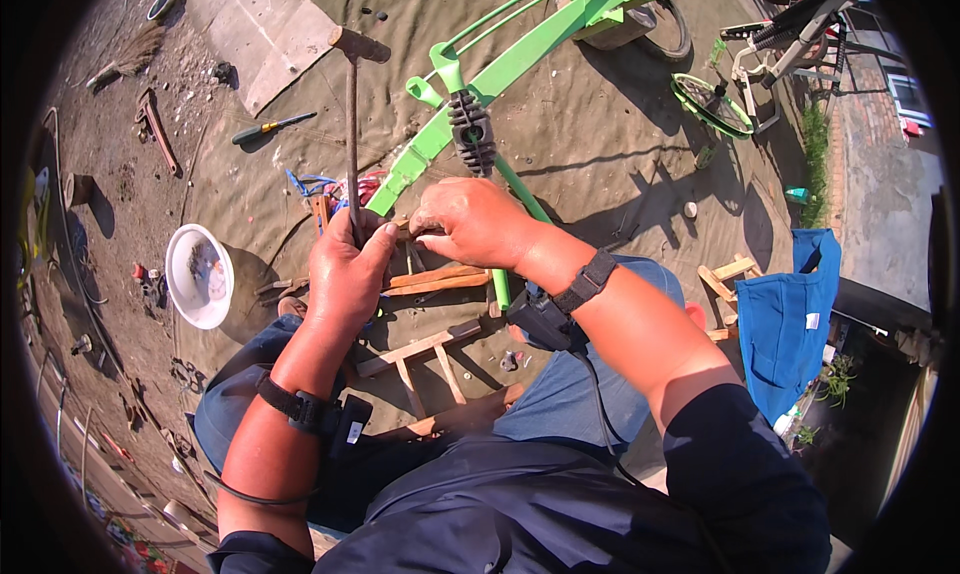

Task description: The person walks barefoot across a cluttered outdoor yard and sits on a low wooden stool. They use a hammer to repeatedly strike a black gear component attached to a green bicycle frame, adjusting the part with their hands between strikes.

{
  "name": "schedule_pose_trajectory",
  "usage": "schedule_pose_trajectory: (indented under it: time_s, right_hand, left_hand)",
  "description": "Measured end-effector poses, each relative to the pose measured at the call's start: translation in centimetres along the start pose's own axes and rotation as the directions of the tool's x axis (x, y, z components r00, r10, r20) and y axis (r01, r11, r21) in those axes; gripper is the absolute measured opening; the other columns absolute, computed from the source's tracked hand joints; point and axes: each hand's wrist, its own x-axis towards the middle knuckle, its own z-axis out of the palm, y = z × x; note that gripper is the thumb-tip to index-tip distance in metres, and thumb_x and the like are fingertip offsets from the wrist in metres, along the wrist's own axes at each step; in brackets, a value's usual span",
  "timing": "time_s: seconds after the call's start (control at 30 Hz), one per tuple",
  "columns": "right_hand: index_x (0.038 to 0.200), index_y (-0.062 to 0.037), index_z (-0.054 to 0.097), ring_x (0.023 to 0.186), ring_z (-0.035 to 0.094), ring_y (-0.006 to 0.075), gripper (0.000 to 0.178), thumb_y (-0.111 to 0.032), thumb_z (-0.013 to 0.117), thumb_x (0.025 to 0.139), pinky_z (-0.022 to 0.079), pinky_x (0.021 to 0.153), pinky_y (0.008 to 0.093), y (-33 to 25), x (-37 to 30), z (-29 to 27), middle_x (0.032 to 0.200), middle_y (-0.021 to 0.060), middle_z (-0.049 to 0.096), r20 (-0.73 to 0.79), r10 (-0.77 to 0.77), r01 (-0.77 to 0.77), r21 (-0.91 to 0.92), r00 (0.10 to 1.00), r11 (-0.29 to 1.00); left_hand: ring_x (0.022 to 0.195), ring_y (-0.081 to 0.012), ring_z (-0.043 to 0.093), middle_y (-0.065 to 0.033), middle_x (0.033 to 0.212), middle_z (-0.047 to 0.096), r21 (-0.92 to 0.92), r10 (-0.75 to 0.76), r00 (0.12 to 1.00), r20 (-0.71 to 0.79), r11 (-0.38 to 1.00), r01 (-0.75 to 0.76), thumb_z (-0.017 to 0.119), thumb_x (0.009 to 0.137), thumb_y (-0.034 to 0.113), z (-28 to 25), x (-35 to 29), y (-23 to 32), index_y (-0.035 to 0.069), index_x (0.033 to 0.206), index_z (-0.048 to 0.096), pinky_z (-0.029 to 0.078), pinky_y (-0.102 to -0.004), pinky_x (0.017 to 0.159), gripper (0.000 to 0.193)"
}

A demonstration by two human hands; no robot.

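My left hand (343, 264) is closed around the handle of a hammer (351, 124), which stands nearly upright with its head at the top. Close beside it, my right hand (478, 222) has its fingers curled in a pinch; whatever they hold is hidden or too small to name. Just beyond both hands lies a bright green metal frame (530, 59), running from the upper right down toward my left hand. A black coil spring (471, 134) sits against this frame, directly beyond my right hand. Below my hands are wooden-handled tools (440, 278), partly covered.
A white bowl (199, 277) stands on the left. A screwdriver (272, 128) and a rusty pipe wrench (157, 132) lie beyond it. A wooden frame (425, 352) is between my legs. Blue cloth (790, 319) hangs at the right, with a green-rimmed wheel (713, 106) farther off.
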Motion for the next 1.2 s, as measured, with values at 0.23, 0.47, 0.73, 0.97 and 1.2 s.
schedule_pose_trajectory:
  time_s: [0.23,0.47,0.73,0.97,1.2]
  right_hand:
    - [0.091,-0.0082,0.068,0.081,0.065,0.0307,0.015,-0.013,0.071,0.077,0.053,0.070,0.0401,1.2,0.1,-0.7,0.086,0.0090,0.066,-0.188,0.039,-0.051,-0.057,0.981,0.997]
    - [0.091,-0.0060,0.069,0.084,0.068,0.0293,0.014,-0.014,0.065,0.080,0.054,0.075,0.0371,4.9,0.2,-4.6,0.089,0.0120,0.070,-0.474,0.365,-0.363,0.100,0.802,0.927]
    - [0.092,-0.0065,0.070,0.084,0.068,0.0323,0.015,-0.013,0.064,0.080,0.054,0.074,0.0389,6.1,0.0,-3.7,0.090,0.0142,0.070,-0.529,0.335,-0.357,0.065,0.780,0.932]
    - [0.093,-0.0052,0.070,0.085,0.068,0.0277,0.015,-0.012,0.066,0.081,0.054,0.077,0.0357,5.8,0.1,-3.7,0.091,0.0122,0.070,-0.537,0.273,-0.319,0.007,0.798,0.948]
    - [0.097,-0.0069,0.069,0.085,0.069,0.0259,0.017,-0.009,0.066,0.081,0.054,0.076,0.0334,5.2,0.1,-3.4,0.094,0.0101,0.068,-0.502,0.271,-0.333,-0.035,0.821,0.942]
  left_hand:
    - [0.052,-0.0041,0.047,0.0011,0.071,0.057,0.000,-0.022,1.000,0.006,1.000,0.022,0.060,0.099,0.019,0.4,-0.6,0.8,0.005,0.096,0.056,0.037,-0.0200,0.046,0.015]
    - [0.052,-0.0032,0.046,0.0045,0.067,0.053,-0.027,0.010,0.997,-0.074,1.000,-0.012,0.064,0.098,0.020,-0.2,-0.4,1.0,0.005,0.094,0.057,0.037,-0.0222,0.045,0.017]
    - [0.053,-0.0027,0.045,0.0053,0.066,0.052,-0.006,0.034,0.998,-0.051,0.999,-0.034,0.064,0.097,0.018,-0.2,-0.7,0.9,0.005,0.093,0.057,0.036,-0.0219,0.046,0.016]
    - [0.053,-0.0026,0.044,0.0058,0.066,0.051,-0.006,0.019,0.998,-0.063,1.000,-0.019,0.064,0.097,0.018,-0.2,-0.7,0.9,0.004,0.093,0.057,0.036,-0.0220,0.046,0.016]
    - [0.053,-0.0026,0.044,0.0059,0.065,0.050,-0.001,0.005,0.998,-0.067,1.000,-0.005,0.064,0.097,0.018,-0.2,-0.7,0.9,0.005,0.092,0.057,0.036,-0.0220,0.046,0.016]
